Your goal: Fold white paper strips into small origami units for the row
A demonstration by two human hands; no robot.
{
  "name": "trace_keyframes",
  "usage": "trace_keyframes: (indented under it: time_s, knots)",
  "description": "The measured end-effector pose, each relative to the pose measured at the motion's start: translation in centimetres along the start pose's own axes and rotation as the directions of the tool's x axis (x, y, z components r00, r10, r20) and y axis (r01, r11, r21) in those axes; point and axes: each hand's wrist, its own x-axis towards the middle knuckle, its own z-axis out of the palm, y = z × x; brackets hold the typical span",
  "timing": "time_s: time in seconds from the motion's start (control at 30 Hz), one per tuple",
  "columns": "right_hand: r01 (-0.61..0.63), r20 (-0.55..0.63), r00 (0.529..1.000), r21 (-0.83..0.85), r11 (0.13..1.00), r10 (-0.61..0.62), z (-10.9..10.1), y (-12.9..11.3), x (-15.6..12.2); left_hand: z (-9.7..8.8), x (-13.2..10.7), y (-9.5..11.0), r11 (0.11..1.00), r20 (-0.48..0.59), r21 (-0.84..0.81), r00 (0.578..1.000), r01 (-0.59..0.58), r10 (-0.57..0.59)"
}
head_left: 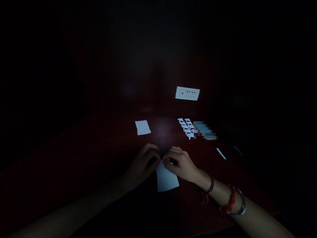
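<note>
dark red wood table [104, 155], very dim shot, most of the room is black. white paper sheet [166, 180] lies flat on the table near the front edge, right in the middle of the view. left hand [142, 163] and right hand [182, 163] both sit at the sheet's top edge and meet at its upper left corner. left fingers [155, 158] are curled in narrow and pinch that corner from the left. right fingers [170, 158] are also curled tight and press down on the same top edge, covering the upper right part of the sheet. the rest of the sheet shows bare below the hands, slightly tilted, with its lower end toward the person. whether a fold is already in the edge, cannot tell, too dark.

ring [144, 150] on a left finger. red and dark bracelets [232, 201] on the right wrist and forearm.

further back on the table: small white paper [143, 127] lies flat, left of centre, well apart from the hands. cluster of small folded white pieces [187, 127] lies in loose rows, right of centre, touching or just beside a blurred bluish object [205, 130]. thin white strip [221, 153] lies right of the right hand, apart from it. white socket plate [187, 93] sits on the dark wall behind the table.
</note>
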Motion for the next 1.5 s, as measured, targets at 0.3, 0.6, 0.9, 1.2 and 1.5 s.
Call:
trace_keyframes:
  time_s: [0.3, 0.6, 0.9, 1.2, 1.5]
  knots:
    - [-0.032, 0.048, 0.998, 0.029, 0.999, 0.030, -0.5, 0.8, -0.2, 0.0, -0.1, -0.1, 0.998, -0.027, 0.062, 1.000, 0.016, -0.014]
    - [-0.104, -0.021, 0.994, 0.068, 0.992, 0.105, -1.2, 3.7, -0.8, 0.0, -0.2, -2.6, 0.987, -0.092, 0.074, 0.986, 0.146, -0.139]
    - [-0.123, -0.010, 0.992, 0.131, 0.984, 0.125, 0.0, 1.6, -0.2, 0.5, 0.0, -1.2, 0.983, -0.024, 0.171, 0.998, 0.064, -0.060]
    - [-0.162, -0.012, 0.986, 0.134, 0.978, 0.165, 0.0, 2.0, -0.3, 0.4, -0.5, -2.5, 0.985, 0.057, 0.140, 0.992, 0.101, -0.110]
    - [0.014, 0.066, 0.998, -0.179, 0.984, -0.002, -0.6, 2.2, -0.8, 0.2, 0.1, -1.8, 0.931, 0.112, -0.239, 0.960, 0.276, -0.256]
